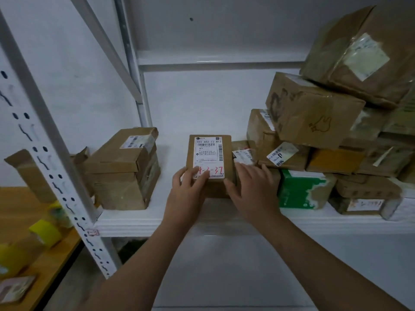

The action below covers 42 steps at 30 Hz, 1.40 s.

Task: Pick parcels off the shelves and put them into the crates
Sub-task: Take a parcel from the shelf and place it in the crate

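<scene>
The parcel [210, 162], a small brown carton, lies flat near the middle of the white shelf [179, 122], close to its front edge. A white shipping label [208, 157] covers most of its top face; red handwritten figures run along the label's near end.

The left hand [187, 187] grips the near left corner: fingers bent over the top onto the label, thumb against the left side. The right hand [253, 189] is at the near right corner, held wide: the thumb touches the parcel's front right edge, and the straight, spread fingers reach past its right side over a neighbouring small carton [242, 153]. The parcel sits between the two hands.

Just right of the right hand stands a green and white box [301, 189], with stacked brown cartons [314, 113] above and behind it. Well left of the parcel stands a taller brown box [125, 169]. A perforated white upright [56, 153] frames the shelf's left end; beyond it, yellow tape rolls [45, 232] lie on a wooden table [22, 205].
</scene>
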{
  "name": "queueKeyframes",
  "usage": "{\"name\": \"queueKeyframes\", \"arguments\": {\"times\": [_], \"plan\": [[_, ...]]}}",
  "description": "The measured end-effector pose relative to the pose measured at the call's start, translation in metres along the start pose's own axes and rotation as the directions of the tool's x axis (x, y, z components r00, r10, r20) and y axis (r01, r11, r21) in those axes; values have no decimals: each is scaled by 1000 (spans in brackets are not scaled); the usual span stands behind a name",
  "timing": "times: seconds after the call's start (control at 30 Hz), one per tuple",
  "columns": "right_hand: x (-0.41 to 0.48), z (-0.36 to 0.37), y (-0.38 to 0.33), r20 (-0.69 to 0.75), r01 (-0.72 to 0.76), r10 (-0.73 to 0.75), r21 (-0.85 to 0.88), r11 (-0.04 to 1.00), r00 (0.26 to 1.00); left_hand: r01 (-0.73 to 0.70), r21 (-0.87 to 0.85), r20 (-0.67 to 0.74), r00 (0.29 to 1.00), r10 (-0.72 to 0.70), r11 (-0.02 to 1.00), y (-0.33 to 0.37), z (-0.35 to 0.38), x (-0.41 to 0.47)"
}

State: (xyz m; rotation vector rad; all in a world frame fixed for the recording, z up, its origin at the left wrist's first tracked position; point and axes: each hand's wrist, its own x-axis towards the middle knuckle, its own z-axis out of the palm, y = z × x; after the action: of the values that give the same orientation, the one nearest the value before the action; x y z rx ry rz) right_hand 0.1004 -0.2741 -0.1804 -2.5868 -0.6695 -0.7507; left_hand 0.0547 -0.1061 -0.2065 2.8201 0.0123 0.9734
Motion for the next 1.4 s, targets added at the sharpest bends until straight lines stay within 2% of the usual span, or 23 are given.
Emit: {"name": "queueKeyframes", "arguments": {"times": [0.1, 0.2, 0.27, 0.33, 0.37, 0.4, 0.43, 0.5, 0.57, 0.7, 0.8, 0.9, 0.97, 1.03, 1.1, 1.17, 1.23, 1.3, 1.4], "plan": [[-7, 7, -9, 14, -73, 74, -63, 995, 997, -44, -102, -103, 994, 33, 994, -2, 3, -18], [-13, 12, -21, 13, -109, 109, -58, 992, 994, 30, -362, -86, 994, -65, 932, -4, 6, -33], [-18, 16, -28, 11, -130, 130, -30, 991, 991, 172, -602, -2, 976, -217, 780, -5, 0, -38], [-24, 20, -36, -38, -149, 152, 56, 987, 988, 323, -816, 132, 912, -389, 479, -4, -7, -33], [-27, 20, -40, -70, -156, 165, 121, 980, 984, 373, -859, 194, 871, -451, 350, -5, -10, -30], [-30, 20, -44, -86, -165, 185, 196, 966, 979, 405, -871, 241, 845, -477, 277, -7, -12, -28], [-33, 19, -47, -87, -171, 205, 296, 940, 975, 416, -869, 255, 842, -476, 270, -8, -15, -26], [-37, 17, -54, -57, -169, 235, 537, 827, 970, 364, -856, 188, 881, -434, 367, -14, -20, -27], [-41, 15, -61, -50, -159, 246, 635, 756, 968, 307, -857, 138, 911, -389, 414, -19, -24, -29], [-44, 18, -67, -41, -166, 268, 690, 704, 963, 298, -866, 138, 914, -382, 401, -25, -31, -29], [-44, 21, -71, -50, -164, 274, 692, 703, 961, 304, -874, 149, 910, -388, 378, -28, -35, -29], [-42, 19, -73, -88, -108, 235, 699, 707, 968, 299, -886, 145, 904, -402, 353, -29, -40, -30], [-39, 17, -75, -118, -66, 214, 718, 693, 970, 257, -889, 97, 914, -393, 379, -28, -47, -31], [-34, 13, -78, -170, -25, 204, 707, 707, 964, 167, -873, 9, 945, -328, 459, -26, -63, -29], [-24, 5, -86, -222, 22, 173, 672, 740, 960, 46, -812, -97, 972, -212, 582, -28, -80, -22], [-8, -2, -94, -242, 85, 109, 670, 737, 964, -22, -648, -181, 975, -126, 761, -35, -99, -12], [11, -8, -104, -254, 149, 36, 673, 725, 967, -46, -473, -249, 965, -84, 880, -46, -123, -1], [31, -14, -119, -265, 205, -22, 687, 697, 964, -80, -346, -287, 958, -24, 935, -58, -149, 7], [56, -18, -149, -276, 245, -47, 746, 620, 960, -64, -318, -270, 963, -26, 946, -80, -184, 15]]}}
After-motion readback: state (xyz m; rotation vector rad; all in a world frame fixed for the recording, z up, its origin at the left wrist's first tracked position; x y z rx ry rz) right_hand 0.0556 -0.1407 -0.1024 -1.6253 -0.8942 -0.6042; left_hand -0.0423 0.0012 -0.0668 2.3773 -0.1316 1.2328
